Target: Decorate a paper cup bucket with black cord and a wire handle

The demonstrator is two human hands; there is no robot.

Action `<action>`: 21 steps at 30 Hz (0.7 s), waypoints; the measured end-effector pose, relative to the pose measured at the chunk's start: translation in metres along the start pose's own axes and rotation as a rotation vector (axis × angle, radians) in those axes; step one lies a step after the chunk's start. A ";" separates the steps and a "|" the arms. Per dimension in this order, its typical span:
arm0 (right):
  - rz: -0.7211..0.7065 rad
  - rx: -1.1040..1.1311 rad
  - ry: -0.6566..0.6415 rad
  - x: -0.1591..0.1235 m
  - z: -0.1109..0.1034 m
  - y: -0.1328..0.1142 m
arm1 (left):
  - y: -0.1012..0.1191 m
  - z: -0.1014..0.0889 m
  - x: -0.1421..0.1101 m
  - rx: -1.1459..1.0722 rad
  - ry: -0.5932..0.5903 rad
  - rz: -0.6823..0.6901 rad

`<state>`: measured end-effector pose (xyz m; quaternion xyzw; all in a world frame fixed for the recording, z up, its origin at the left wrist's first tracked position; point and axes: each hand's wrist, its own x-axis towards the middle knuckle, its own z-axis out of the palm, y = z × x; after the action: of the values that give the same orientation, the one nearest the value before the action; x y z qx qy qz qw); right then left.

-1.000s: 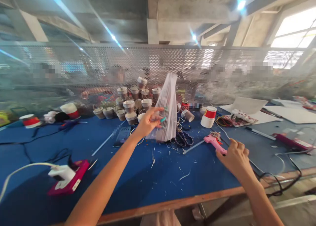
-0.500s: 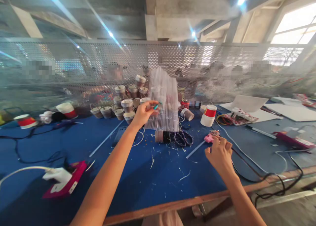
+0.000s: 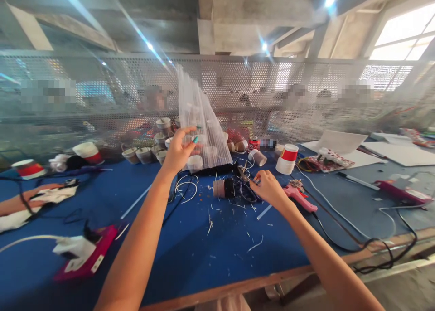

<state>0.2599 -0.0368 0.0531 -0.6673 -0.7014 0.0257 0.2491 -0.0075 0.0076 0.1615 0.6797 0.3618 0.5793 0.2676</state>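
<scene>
My left hand (image 3: 178, 151), with teal nails on thumb and finger, grips the side of a clear pleated plastic sheet (image 3: 204, 120), which leans left in front of several small cups. My right hand (image 3: 268, 188) is curled beside the purple scissors handles (image 3: 247, 192), its fingertips at a dark metallic tool (image 3: 243, 169) too blurred to name. Left of the handles a cup with a black band (image 3: 224, 188) lies on its side. A pink glue gun (image 3: 301, 197) rests on the table to the right of my right hand.
Another person's arm (image 3: 37, 197) reaches in from the left. Magenta power strips (image 3: 98, 256) lie at both sides, with cables trailing. A red-and-white cup (image 3: 288, 159) stands behind the glue gun. White thread scraps litter the blue table (image 3: 204, 238). A perforated screen rises behind.
My left hand has moved left and the plastic sheet has tilted with it. My right hand has left the pink glue gun for the scissors area. Another person's arm has appeared at left.
</scene>
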 end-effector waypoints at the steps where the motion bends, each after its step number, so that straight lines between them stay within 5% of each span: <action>1: 0.033 -0.057 -0.056 -0.002 0.003 -0.005 | 0.001 0.000 0.000 -0.006 -0.008 0.004; 5: 0.165 -0.157 -0.268 -0.002 0.017 -0.019 | 0.002 0.001 -0.002 -0.091 -0.120 -0.015; 9: 0.198 -0.105 -0.333 0.011 0.031 -0.017 | -0.002 0.003 -0.003 -0.116 -0.165 -0.043; 16: 0.218 -0.096 -0.281 0.014 0.026 -0.003 | -0.014 0.009 -0.001 -0.164 -0.086 -0.127; 21: 0.190 0.027 -0.066 0.015 0.023 0.005 | -0.024 0.018 0.000 -0.216 -0.048 -0.147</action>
<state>0.2560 -0.0157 0.0357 -0.7262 -0.6424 0.0805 0.2314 0.0056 0.0230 0.1394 0.6321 0.3396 0.5772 0.3898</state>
